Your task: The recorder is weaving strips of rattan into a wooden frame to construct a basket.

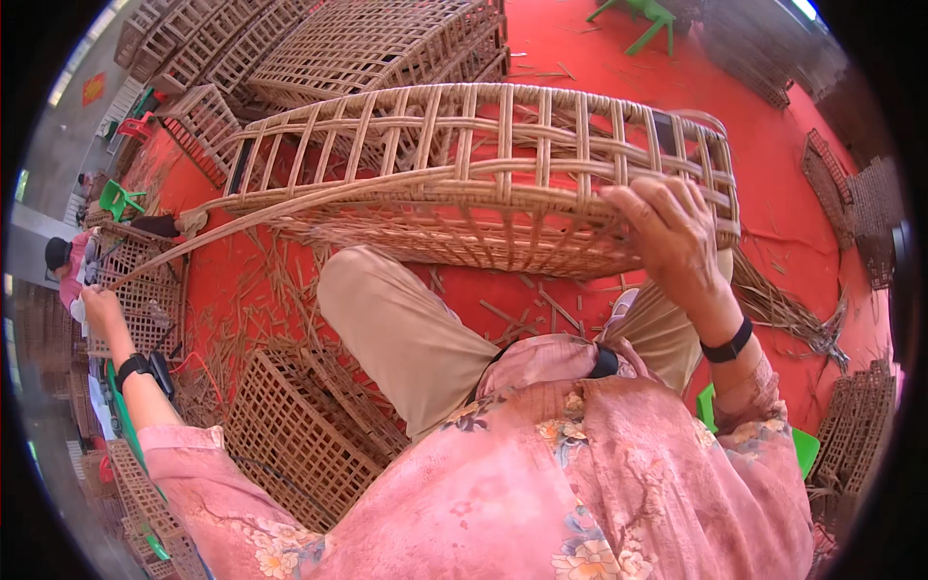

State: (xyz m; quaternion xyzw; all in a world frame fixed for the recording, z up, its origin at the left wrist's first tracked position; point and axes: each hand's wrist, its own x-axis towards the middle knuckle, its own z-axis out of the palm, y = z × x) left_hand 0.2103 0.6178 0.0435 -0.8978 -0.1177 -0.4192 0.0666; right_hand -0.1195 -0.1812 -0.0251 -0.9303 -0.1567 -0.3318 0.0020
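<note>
A long woven wicker basket point(506, 145) with an open lattice stands across in front of my knees. Its side is made of upright slats crossed by a few lengthwise strands. My right hand point(679, 232) is closed over the basket's edge near its right end, fingers curled around the weave. Far out to the left, my left hand point(100, 307) is closed on the end of a long wicker strand point(319, 200). That strand stretches taut from the middle of the basket's edge, slanting down to the left.
Finished-looking lattice baskets point(372, 43) are stacked behind. Another basket point(300, 416) lies by my left leg. Loose strands point(788, 304) lie in a bundle at right. Scraps litter the red floor point(754, 164). A green stool point(643, 19) stands far off; another person point(68, 266) sits at left.
</note>
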